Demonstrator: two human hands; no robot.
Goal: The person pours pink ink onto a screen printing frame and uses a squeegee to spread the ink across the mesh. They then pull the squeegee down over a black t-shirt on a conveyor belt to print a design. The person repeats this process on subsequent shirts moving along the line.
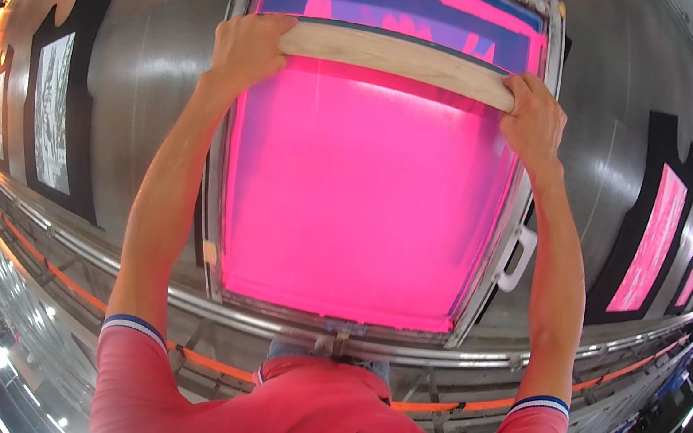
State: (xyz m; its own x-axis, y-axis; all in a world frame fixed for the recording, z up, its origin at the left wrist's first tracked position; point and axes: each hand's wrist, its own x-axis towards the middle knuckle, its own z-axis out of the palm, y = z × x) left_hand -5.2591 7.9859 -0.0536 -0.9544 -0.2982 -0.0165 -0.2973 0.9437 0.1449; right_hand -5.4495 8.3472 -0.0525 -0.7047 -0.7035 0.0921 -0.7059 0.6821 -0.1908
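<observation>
Both my arms reach forward over a screen printing frame (220, 153) whose mesh is coated with bright pink ink (353, 200). A wooden squeegee (397, 58) lies across the far part of the mesh. My left hand (250, 50) is closed round its left end, and my right hand (535, 124) grips its right end. Beyond the squeegee, streaks of pink ink show on the blue mesh. A white handle (518, 260) sticks out from the frame's right side. Whatever lies under the screen is hidden.
A long grey metal table (155, 89) runs left and right. On it lie a black garment piece with a grey-white print (56, 110) at left and one with a pink print (653, 235) at right. A metal rail (260, 316) and an orange strip (217, 365) run along the near edge.
</observation>
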